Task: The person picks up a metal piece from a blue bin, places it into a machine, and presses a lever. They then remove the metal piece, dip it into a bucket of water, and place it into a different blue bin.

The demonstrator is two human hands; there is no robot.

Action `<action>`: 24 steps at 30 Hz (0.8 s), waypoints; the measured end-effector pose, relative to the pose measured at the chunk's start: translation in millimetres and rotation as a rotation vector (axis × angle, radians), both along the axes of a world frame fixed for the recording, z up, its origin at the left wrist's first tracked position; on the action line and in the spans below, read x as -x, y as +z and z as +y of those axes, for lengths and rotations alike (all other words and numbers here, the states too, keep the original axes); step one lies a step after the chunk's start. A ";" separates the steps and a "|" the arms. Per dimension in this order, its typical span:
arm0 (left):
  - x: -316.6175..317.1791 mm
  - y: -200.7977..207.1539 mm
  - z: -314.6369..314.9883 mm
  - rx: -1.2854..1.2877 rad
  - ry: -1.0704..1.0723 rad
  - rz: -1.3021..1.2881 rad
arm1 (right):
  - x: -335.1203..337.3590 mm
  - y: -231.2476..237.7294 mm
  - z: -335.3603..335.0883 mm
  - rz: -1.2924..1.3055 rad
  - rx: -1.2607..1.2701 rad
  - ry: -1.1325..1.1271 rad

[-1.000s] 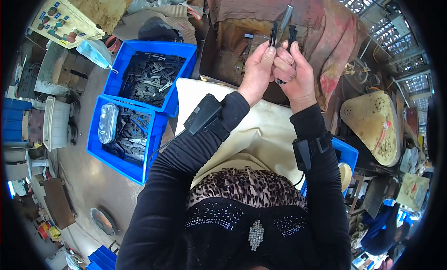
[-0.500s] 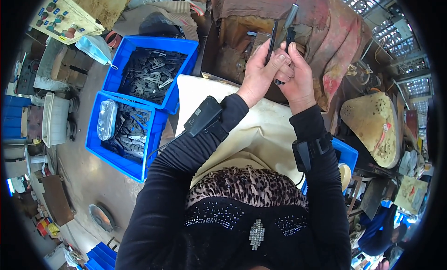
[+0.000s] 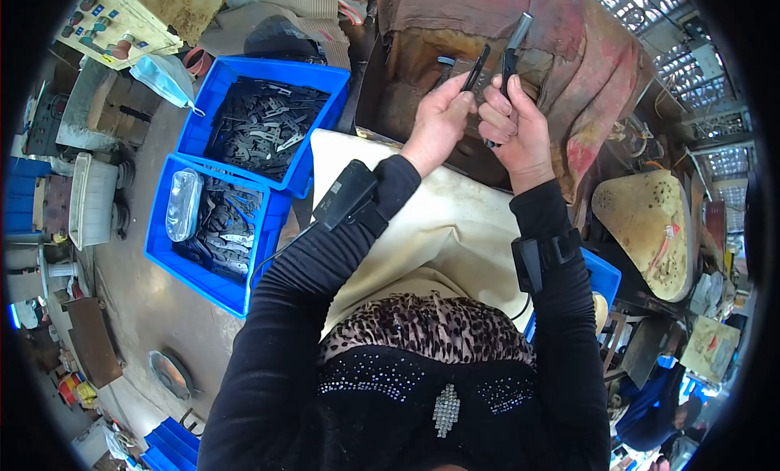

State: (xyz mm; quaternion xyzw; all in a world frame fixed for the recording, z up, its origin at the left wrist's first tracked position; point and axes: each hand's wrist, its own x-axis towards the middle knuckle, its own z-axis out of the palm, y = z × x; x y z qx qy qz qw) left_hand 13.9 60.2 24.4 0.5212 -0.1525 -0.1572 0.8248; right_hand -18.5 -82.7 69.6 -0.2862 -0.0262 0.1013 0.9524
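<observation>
My left hand [image 3: 440, 123] is closed on a narrow black piece [image 3: 476, 69], which points up and slightly right from the fingertips. In my right hand [image 3: 520, 131] is a black-handled tool [image 3: 509, 63] with a silver tube-shaped end [image 3: 521, 31]; its exact kind is unclear. Its tip points up and away from me. The two hands are side by side with a small gap between them, over the near part of an open brown box-like recess [image 3: 390, 89]. Part of each held thing is hidden by my fingers.
Two blue bins [image 3: 185, 128] on the left hold many flat dark metal pieces; a clear plastic packet [image 3: 184, 205] lies in the nearer one. Stained red-brown cloth [image 3: 593, 89] drapes over the recess. Cream sheeting [image 3: 431, 219] covers my lap. A pale triangular seat-like slab [image 3: 646, 227] stands right.
My hands have drawn apart, the left one shifting left and the right one slightly right. The black piece now leans more to the right and is separate from the silver-ended tool.
</observation>
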 end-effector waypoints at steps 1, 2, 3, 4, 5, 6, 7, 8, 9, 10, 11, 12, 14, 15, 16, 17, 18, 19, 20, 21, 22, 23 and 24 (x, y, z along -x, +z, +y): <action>-7.0 -5.7 0.8 -0.082 0.045 -0.074 | -4.1 4.3 -4.7 0.035 0.169 -0.070; -15.4 -15.9 4.9 -0.080 0.049 -0.075 | -9.7 7.7 -9.0 0.068 0.336 -0.136; -24.9 -27.9 11.9 -0.227 0.165 -0.268 | -16.7 11.0 -12.7 0.097 0.504 -0.198; -33.6 -39.6 20.1 -0.375 0.284 -0.459 | -26.6 13.4 -16.5 0.090 0.506 -0.188; -38.5 -45.2 23.6 -0.519 0.394 -0.648 | -38.4 14.6 -25.6 0.074 0.694 -0.307; -40.5 -51.3 27.4 -0.514 0.399 -0.648 | -51.0 16.4 -34.0 0.055 0.881 -0.426; -39.9 -53.7 29.0 -0.555 0.398 -0.653 | -64.0 17.7 -46.2 0.052 0.889 -0.430; -37.0 -55.1 32.5 -0.602 0.398 -0.657 | -77.6 16.0 -56.9 0.008 1.103 -0.557; -35.0 -56.0 33.7 -0.649 0.399 -0.661 | -90.4 13.6 -66.2 -0.040 1.315 -0.684; -35.0 -55.5 34.1 -0.645 0.406 -0.662 | -101.2 14.0 -69.5 -0.094 1.526 -0.812; -35.4 -54.8 34.3 -0.692 0.375 -0.647 | -110.6 13.6 -72.2 -0.102 1.528 -0.812; -35.4 -55.1 35.0 -0.741 0.344 -0.631 | -118.4 14.5 -71.9 -0.129 1.629 -0.880; -35.5 -54.5 33.1 -0.785 0.318 -0.616 | -128.7 17.2 -74.0 -0.186 1.826 -1.023; -33.6 -55.1 33.0 -0.768 0.354 -0.650 | -130.8 19.5 -71.0 -0.195 1.823 -1.017; -31.8 -55.4 32.2 -0.749 0.389 -0.684 | -131.5 23.0 -69.9 -0.128 1.871 -0.966; -30.7 -55.8 32.5 -0.730 0.423 -0.719 | -131.8 26.5 -69.2 -0.059 1.919 -0.915; -30.1 -56.3 34.0 -0.732 0.429 -0.718 | -132.3 28.7 -67.6 0.012 1.965 -0.864; -29.6 -57.1 35.3 -0.745 0.425 -0.716 | -133.3 29.5 -64.9 0.006 1.964 -0.862; -28.6 -56.1 34.6 -0.754 0.417 -0.714 | -133.4 29.7 -65.0 0.007 1.973 -0.864; -28.3 -55.4 34.0 -0.763 0.408 -0.712 | -133.6 29.8 -64.8 0.008 1.981 -0.866; -28.6 -55.8 33.5 -0.761 0.409 -0.710 | -134.0 29.9 -64.5 0.009 1.989 -0.868; -29.0 -56.3 33.3 -0.756 0.414 -0.709 | -135.1 29.0 -65.2 0.009 1.991 -0.866; -29.5 -56.3 33.2 -0.752 0.420 -0.708 | -135.9 28.3 -65.0 0.005 1.985 -0.888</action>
